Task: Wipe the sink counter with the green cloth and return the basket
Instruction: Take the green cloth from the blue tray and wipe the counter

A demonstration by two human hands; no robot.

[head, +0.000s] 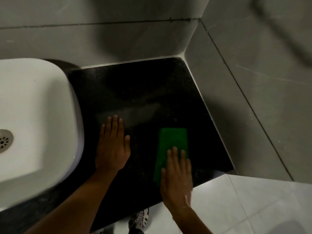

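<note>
A folded green cloth (172,146) lies flat on the black speckled sink counter (143,92), near its front right edge. My right hand (177,178) presses flat on the cloth's near end, fingers spread, covering its lower part. My left hand (113,146) rests palm down on the bare counter to the left of the cloth, close to the basin, holding nothing. No basket is in view.
A white basin (33,115) with a metal drain (4,141) sits on the counter's left. Grey tiled walls (244,81) close in the back and right side. White floor tiles (253,205) and a shoe (140,220) show below the counter's front edge.
</note>
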